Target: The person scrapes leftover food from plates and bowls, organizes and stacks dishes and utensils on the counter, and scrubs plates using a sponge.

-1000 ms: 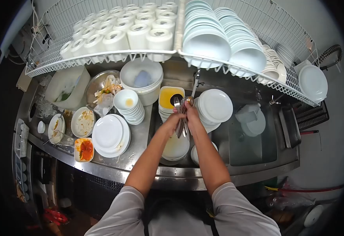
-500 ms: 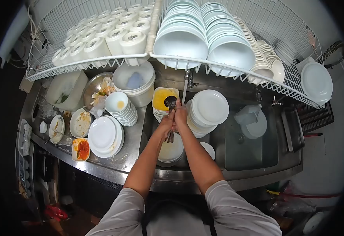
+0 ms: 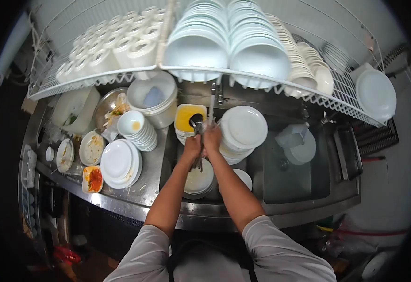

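Observation:
Both hands are together over the sink, on a bunch of metal spoons [image 3: 196, 119] with dark bowls upward and handles sticking out below. My left hand [image 3: 192, 147] is closed around the handles. Higher up, my right hand [image 3: 212, 139] is closed on the bunch, under water running from the tap [image 3: 213, 89]; its fingertips are partly hidden. Just behind the spoon bowls is a stack of square bowls, the top one holding yellow liquid [image 3: 184, 123]. Stacked white plates [image 3: 244, 127] stand right of my hands. Below them lies another stack of round dishes [image 3: 199, 179].
On the left counter are stacked small bowls [image 3: 137, 129], plates [image 3: 117, 160], a dish of red sauce [image 3: 92, 179], a scrap bowl [image 3: 113, 105] and a white bucket [image 3: 153, 96]. A water-filled basin [image 3: 297, 181] lies right. A wire rack [image 3: 257, 81] of cups and bowls hangs above.
The view has shifted slightly. My right hand has moved relative to the left, which now sits lower on the handles, and the spoons have moved nearer the running water.

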### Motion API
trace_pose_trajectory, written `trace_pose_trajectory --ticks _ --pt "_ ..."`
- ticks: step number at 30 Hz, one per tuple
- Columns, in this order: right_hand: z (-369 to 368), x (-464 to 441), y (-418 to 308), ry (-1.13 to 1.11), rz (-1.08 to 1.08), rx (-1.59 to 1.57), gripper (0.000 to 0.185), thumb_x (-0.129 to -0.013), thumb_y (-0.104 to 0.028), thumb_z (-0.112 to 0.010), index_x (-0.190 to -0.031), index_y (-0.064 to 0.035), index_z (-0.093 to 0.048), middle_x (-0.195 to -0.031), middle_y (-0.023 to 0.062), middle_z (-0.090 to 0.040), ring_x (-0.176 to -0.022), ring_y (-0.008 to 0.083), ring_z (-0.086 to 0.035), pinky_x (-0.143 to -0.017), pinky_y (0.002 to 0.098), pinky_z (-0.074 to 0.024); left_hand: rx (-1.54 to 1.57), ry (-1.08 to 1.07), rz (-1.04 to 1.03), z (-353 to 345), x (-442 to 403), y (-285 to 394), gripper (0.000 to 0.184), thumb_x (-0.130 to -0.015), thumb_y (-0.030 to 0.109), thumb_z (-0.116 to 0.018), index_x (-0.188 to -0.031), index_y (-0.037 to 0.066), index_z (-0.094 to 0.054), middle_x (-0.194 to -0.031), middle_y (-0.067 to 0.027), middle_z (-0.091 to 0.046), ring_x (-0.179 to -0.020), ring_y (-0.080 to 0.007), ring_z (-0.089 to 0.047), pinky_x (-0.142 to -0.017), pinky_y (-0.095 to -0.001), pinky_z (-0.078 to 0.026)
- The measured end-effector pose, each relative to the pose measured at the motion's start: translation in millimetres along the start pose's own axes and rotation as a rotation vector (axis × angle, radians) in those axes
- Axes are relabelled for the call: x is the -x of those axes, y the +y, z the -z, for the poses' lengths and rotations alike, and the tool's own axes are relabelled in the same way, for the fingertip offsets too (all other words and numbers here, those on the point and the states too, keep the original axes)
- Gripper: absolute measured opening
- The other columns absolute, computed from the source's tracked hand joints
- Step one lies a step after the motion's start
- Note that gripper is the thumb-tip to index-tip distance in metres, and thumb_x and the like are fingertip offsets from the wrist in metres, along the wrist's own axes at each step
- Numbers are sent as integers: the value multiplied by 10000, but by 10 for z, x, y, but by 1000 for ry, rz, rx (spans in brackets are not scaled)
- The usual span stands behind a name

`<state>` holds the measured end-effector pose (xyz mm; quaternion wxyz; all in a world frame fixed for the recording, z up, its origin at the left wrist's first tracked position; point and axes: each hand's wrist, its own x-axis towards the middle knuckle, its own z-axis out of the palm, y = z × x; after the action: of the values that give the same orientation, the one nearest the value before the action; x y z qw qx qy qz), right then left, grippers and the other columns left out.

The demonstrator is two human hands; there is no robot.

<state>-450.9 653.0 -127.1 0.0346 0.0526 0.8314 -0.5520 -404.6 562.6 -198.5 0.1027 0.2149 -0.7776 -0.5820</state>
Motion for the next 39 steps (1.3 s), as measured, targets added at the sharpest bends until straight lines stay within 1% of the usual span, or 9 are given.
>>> trace_pose_trajectory --ticks 3,9,14,23,25,27,31,34,39 --pt "-294 -173 388 97 150 -224 379 -923 -286 -623 -1188 -15 -616 -1121 278 -644 -1034 417 -635 -892 507 -485 427 -322 582 62 -19 245 337 -964 280 -592 -971 -53 -647 -794 -121 -666 -595 -202 -644 -489 -373 -498" --pt "160 -143 -56 87 17 1 301 -979 -275 -545 -1122 -36 -659 -1068 208 -689 -1003 369 -647 -871 460 -494 553 -75 359 -235 244 681 293 -956 215 -569 -1063 -47 -647 -871 -126 -688 -691 -186 -650 -577 -329 -509" --pt "166 -178 40 -138 -37 -658 294 -924 -158 -601 -1203 -74 -642 -1115 153 -667 -1082 254 -607 -879 378 -500 489 -89 339 -370 34 602 352 -990 247 -489 -1115 -44 -643 -912 -127 -689 -719 -185 -644 -598 -335 -502" --pt "91 -377 148 -246 -89 -294 395 -968 -404 -614 -1044 -17 -639 -969 154 -673 -639 240 -647 -620 382 -535 644 -337 265 -110 206 673 251 -985 316 -539 -1024 73 -588 -778 -26 -619 -638 -126 -582 -545 -280 -456" --pt "-91 -430 232 -272 -104 -463 407 -979 -395 -610 -1026 5 -664 -963 157 -675 -735 235 -665 -686 366 -538 513 -171 377 11 282 712 303 -972 331 -545 -1065 45 -583 -669 -29 -580 -569 -131 -556 -531 -265 -463" --pt "-356 -542 497 -31 432 -426 407 -984 -362 -613 -1063 31 -677 -980 148 -682 -843 221 -668 -760 341 -525 516 -112 374 16 353 845 292 -941 333 -577 -985 46 -609 -652 -26 -568 -548 -131 -547 -506 -264 -452" --pt "81 -419 -117 -137 -11 -385 430 -934 -414 -677 -1111 -22 -696 -985 116 -701 -885 234 -650 -774 388 -520 794 -338 441 143 345 1001 234 -863 293 -652 -851 60 -638 -652 -21 -556 -522 -135 -534 -477 -246 -429" --pt "259 -604 -256 -414 -541 -1000 392 -981 -368 -609 -1199 -47 -664 -1047 103 -682 -915 253 -661 -779 393 -519 788 -613 486 91 92 757 141 -788 196 -691 -830 76 -632 -688 -31 -585 -551 -138 -546 -505 -244 -442" --pt "274 -812 -133 -535 -180 -643 290 -998 -160 -541 -1261 -89 -638 -1134 127 -667 -1036 284 -647 -879 389 -514 642 -509 458 -65 25 1021 169 -769 177 -693 -851 40 -639 -736 -51 -619 -582 -173 -571 -549 -292 -482"
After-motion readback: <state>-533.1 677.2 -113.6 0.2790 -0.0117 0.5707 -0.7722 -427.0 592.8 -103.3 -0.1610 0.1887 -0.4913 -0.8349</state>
